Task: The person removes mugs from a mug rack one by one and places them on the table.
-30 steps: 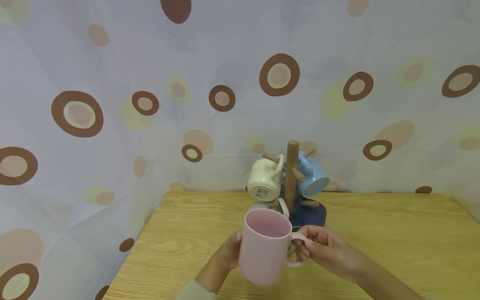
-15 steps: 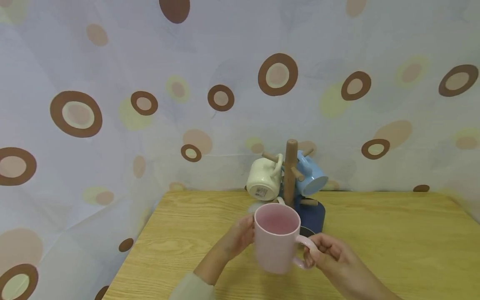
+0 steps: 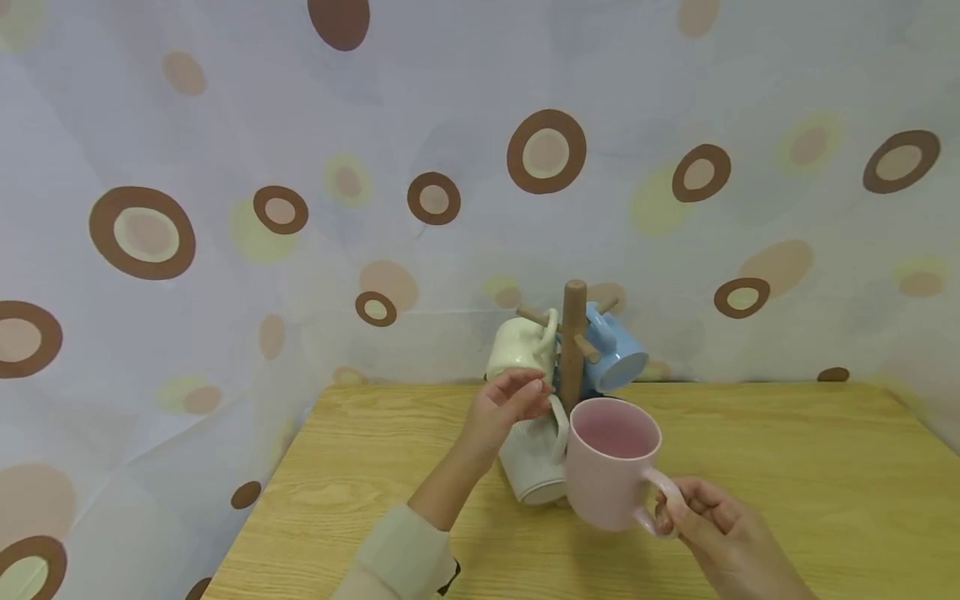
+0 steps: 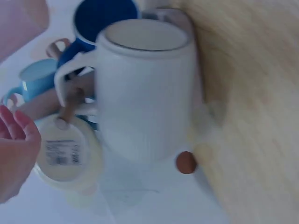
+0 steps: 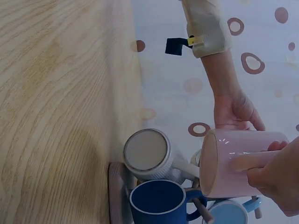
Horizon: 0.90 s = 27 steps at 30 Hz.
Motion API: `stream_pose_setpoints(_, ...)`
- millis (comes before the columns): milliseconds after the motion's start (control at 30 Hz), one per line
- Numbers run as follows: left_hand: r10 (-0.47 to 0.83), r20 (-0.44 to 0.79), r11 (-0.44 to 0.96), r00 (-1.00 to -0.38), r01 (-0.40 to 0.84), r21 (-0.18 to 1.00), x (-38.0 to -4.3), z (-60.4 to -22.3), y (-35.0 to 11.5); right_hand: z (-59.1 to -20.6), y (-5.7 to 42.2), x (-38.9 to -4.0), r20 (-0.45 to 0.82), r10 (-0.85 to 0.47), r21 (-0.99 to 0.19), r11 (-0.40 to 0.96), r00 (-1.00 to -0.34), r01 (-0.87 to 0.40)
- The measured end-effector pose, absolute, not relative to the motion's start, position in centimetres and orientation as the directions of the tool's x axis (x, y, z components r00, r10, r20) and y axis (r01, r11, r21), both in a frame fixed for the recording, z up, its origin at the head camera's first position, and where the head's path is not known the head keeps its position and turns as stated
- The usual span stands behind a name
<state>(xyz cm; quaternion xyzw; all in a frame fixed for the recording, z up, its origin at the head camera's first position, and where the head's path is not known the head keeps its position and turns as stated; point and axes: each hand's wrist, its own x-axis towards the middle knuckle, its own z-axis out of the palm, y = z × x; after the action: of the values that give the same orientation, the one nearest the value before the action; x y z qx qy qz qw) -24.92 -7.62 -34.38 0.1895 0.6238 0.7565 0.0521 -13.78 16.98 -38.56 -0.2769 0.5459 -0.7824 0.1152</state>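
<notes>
My right hand point(image 3: 723, 529) grips the handle of a pink mug point(image 3: 609, 479), which is upright in front of a wooden mug tree point(image 3: 573, 333). My left hand point(image 3: 495, 417) is raised left of the post, fingers loosely bent and holding nothing. It overlaps a cream mug point(image 3: 517, 346) hanging from an upper peg, bottom toward me. Below it, a white ribbed mug point(image 3: 528, 467) hangs tilted by its handle. A light blue mug point(image 3: 618, 358) hangs at the upper right. The right wrist view also shows a dark blue mug point(image 5: 159, 203), hidden behind the pink one in the head view.
The mug tree stands on a wood-grain table point(image 3: 787, 475), near its back edge. A front upper peg point(image 3: 588, 350) points toward me with no mug on it. Behind the table hangs a pale cloth point(image 3: 465, 100) with brown rings.
The pink mug has moved right and slightly up in my right hand. My left hand has let go of its side and risen toward the hanging mugs.
</notes>
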Motion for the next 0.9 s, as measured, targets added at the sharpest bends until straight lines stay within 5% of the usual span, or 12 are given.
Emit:
stream_pose_setpoints(500,0.15,0.347,-0.114,-0.926,0.333,0.936,-25.9,-31.0,-2.6,-40.9,21.1,-13.4,0.441,-0.365,-0.84,-0.489,-0.82,-0.234)
stream_pose_setpoints(900,0.141,0.386,-0.036,-0.912,0.385,0.922,-26.1,-30.5,-1.5,-41.3,23.5,-12.6,0.288,-0.167,-0.939,-0.241,-0.943,-0.244)
